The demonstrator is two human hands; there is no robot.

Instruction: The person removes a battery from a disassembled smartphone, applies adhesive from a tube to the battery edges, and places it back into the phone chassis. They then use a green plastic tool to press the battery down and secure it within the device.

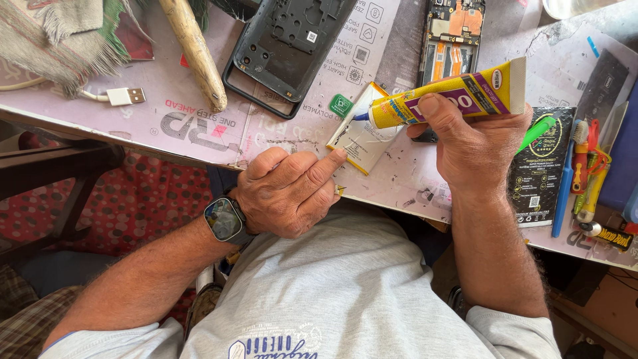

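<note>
Left hand (289, 193) pins the flat white-and-yellow battery (359, 136); right hand (468, 143) grips the yellow glue tube (452, 96).
Nozzle at the battery's far edge, gluing seemingly under way; black plastic phone frame (289, 46) lies unjoined on the surface (199, 123).

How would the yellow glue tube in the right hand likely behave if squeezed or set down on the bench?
The yellow glue tube probably dents easily: the right hand pinches its soft-looking body. Its flat crimped end suggests it would lie still rather than roll. It seems light, held by fingertips alone.
</note>
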